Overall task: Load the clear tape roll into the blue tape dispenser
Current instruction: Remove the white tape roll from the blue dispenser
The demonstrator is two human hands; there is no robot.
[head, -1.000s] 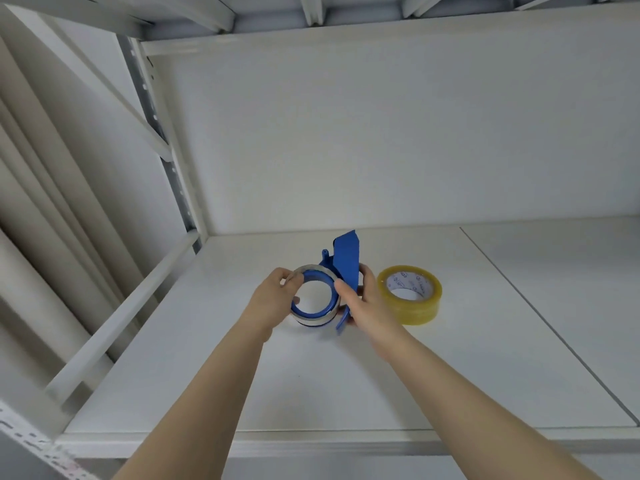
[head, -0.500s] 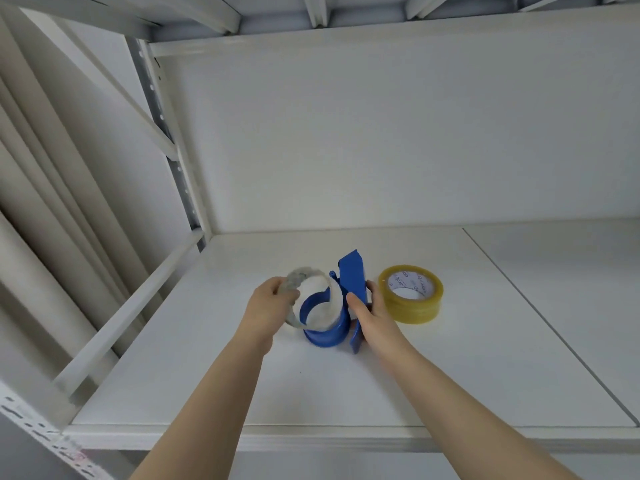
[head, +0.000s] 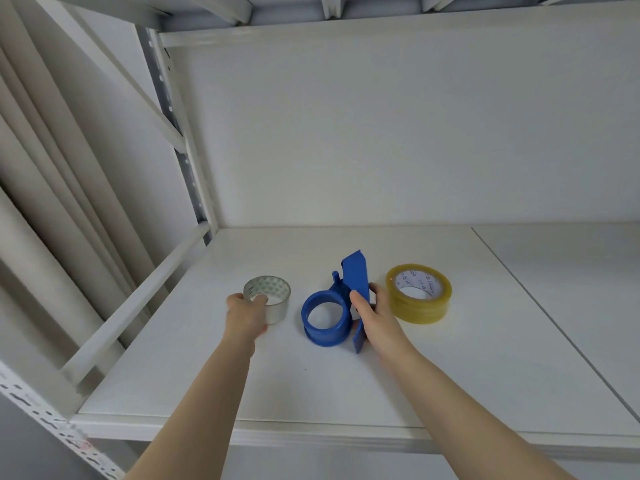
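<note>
The clear tape roll (head: 272,299) lies flat on the white shelf, left of the blue tape dispenser (head: 334,306). My left hand (head: 246,315) grips the roll's near-left rim. The dispenser rests on the shelf with its round hub (head: 323,318) empty and its flat handle plate pointing up and away. My right hand (head: 375,311) holds that handle plate from the right side, thumb on its near face.
A thicker yellowish tape roll (head: 419,294) lies just right of my right hand. The shelf (head: 311,386) has a back wall, a rail along its left side (head: 138,299) and a front edge near me. A seam runs diagonally at the right.
The clear roll was around the dispenser's hub; my left hand has lifted it off and moved it left onto the shelf. The dispenser has come down to rest, still in my right hand.
</note>
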